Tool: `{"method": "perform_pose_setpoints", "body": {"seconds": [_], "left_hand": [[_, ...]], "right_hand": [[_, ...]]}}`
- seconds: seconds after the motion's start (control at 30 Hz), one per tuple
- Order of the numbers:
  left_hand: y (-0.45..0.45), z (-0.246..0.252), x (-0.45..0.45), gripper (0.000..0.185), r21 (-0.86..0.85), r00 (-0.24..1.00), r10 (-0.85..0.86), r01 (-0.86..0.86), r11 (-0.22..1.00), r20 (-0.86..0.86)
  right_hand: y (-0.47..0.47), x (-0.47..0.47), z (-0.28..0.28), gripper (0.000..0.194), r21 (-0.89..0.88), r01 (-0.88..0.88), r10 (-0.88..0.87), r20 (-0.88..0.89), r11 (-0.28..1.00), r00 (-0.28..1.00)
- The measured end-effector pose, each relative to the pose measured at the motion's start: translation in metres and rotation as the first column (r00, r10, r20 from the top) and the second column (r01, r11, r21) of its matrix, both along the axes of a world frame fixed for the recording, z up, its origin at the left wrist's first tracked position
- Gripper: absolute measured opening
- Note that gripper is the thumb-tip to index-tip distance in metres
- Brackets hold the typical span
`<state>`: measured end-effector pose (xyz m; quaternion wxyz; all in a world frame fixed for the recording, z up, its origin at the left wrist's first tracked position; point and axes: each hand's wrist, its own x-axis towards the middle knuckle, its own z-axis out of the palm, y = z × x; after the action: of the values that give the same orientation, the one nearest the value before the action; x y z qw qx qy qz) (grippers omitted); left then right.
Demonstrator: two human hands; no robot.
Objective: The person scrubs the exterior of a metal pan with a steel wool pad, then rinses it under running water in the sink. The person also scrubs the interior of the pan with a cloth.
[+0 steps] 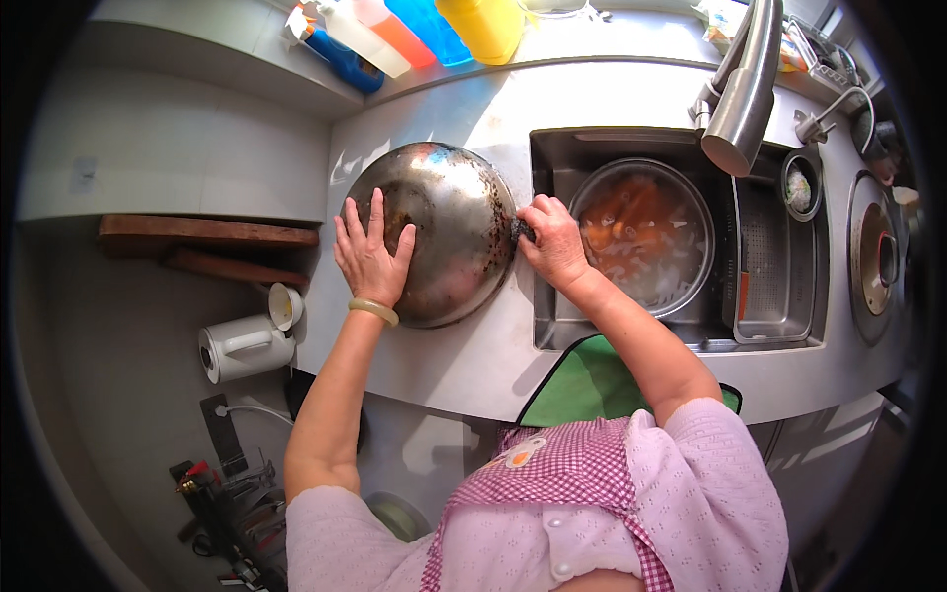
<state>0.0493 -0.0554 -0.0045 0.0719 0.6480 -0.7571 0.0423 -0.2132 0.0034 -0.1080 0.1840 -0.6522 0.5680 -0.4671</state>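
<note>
A large metal wok (451, 244) lies upside down on the light countertop, left of the sink, its underside marked with dark burnt patches. My left hand (372, 255), with a pale bangle on the wrist, rests on it with fingers spread. My right hand (551, 240) grips a dark scouring pad (522, 229) against the wok's right rim. In the sink basin beside that hand sits a round metal bowl (642, 235) of water, with orange pieces seen through the surface.
The faucet (740, 118) reaches over the sink (551, 337). A perforated metal tray (777, 274) and a small strainer cup (801, 185) occupy its right side. Bottles (377, 37) line the back ledge. A pot lid (873, 255) lies far right; a white kettle (248, 346) stands left.
</note>
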Motion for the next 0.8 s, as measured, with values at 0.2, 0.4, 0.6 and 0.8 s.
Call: {"method": "perform_pose_setpoints", "body": {"seconds": [0.2, 0.4, 0.6, 0.8], "left_hand": [[0.007, 0.0, 0.009, 0.077, -0.03, 0.999, -0.005, 0.006, 1.0, 0.044], [0.004, 0.0, 0.003, 0.078, -0.001, 0.999, -0.012, 0.013, 1.0, 0.033], [0.01, -0.003, 0.009, 0.078, -0.047, 0.998, -0.013, 0.016, 0.999, 0.065], [0.0, -0.002, 0.006, 0.078, -0.011, 0.999, -0.009, 0.01, 1.0, 0.048]], "right_hand": [[0.037, 0.015, 0.004, 0.032, 0.034, -0.163, 0.164, -0.032, 0.986, 0.986], [-0.017, -0.003, 0.002, 0.027, 0.025, -0.017, 0.019, -0.077, 1.0, 0.997], [0.022, 0.005, 0.008, 0.029, 0.007, -0.21, 0.21, -0.052, 0.978, 0.976], [-0.012, -0.003, 0.007, 0.03, 0.021, -0.075, 0.076, -0.068, 0.997, 0.995]]}}
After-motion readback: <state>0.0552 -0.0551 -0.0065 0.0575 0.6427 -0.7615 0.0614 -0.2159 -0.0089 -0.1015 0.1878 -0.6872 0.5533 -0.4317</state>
